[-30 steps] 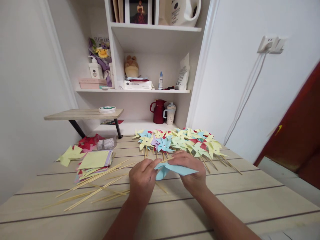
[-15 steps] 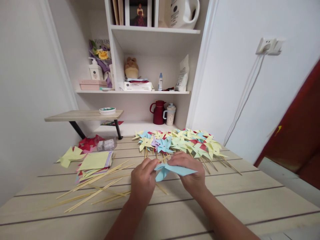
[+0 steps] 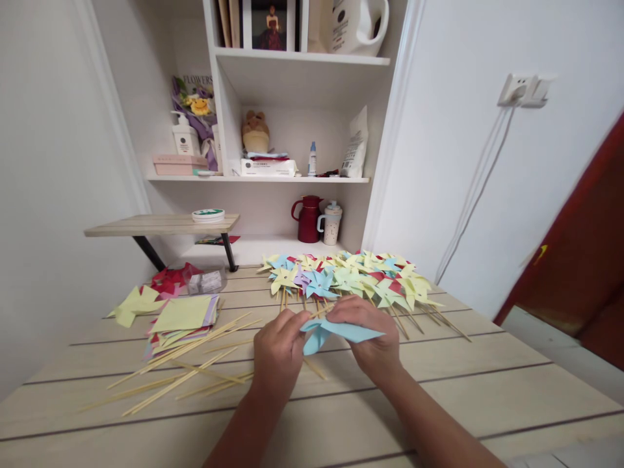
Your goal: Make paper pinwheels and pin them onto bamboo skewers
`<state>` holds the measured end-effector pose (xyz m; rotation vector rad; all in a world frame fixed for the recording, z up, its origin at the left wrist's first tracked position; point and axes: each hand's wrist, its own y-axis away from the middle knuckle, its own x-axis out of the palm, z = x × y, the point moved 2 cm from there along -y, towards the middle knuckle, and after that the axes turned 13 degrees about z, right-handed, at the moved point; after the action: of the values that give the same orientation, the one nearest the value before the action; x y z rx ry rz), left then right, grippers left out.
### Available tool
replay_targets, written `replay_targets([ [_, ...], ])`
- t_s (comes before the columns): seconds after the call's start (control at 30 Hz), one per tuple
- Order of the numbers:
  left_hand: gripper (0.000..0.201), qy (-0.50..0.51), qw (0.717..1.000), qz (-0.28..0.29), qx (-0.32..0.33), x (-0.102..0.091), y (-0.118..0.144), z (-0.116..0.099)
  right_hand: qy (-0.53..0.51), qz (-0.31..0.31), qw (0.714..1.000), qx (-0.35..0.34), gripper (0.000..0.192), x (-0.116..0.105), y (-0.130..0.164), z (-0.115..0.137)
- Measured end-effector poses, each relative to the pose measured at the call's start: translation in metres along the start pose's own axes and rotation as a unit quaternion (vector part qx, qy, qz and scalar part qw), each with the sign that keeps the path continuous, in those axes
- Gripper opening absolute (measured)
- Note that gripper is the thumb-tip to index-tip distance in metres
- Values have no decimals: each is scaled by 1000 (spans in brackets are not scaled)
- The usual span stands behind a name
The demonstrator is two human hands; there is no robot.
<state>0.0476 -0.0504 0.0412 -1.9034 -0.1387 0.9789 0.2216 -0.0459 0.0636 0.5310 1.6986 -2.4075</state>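
Note:
A blue paper pinwheel [image 3: 341,330], its blades partly folded, is held between my two hands above the table. My left hand [image 3: 280,348] pinches its left edge between thumb and fingers. My right hand [image 3: 373,335] is closed round its right side, fingers over the top. Part of the paper is hidden by the fingers. Just beyond my hands lie several finished pinwheels [image 3: 348,279] in yellow, blue, red and purple on sticks. Thin wooden sticks [image 3: 195,380] are scattered to the left of my left hand, and one stick [image 3: 315,368] shows under the blue paper.
A stack of coloured paper squares [image 3: 182,316] lies at the left beside a loose yellow paper piece [image 3: 134,305] and a clear box [image 3: 207,281]. A raised wooden shelf [image 3: 141,225] stands behind them. A red jug [image 3: 309,220] and a lidded cup [image 3: 331,224] stand at the back.
Both hands keep nearly the same grip on the blue paper. The whole view has shifted very slightly.

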Motion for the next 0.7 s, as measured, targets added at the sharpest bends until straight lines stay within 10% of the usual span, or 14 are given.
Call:
replay_targets([
  [0.7,26,-17,1000,-20,12,1,7,2,-5,-7,1000,-4,32,0,1,0],
])
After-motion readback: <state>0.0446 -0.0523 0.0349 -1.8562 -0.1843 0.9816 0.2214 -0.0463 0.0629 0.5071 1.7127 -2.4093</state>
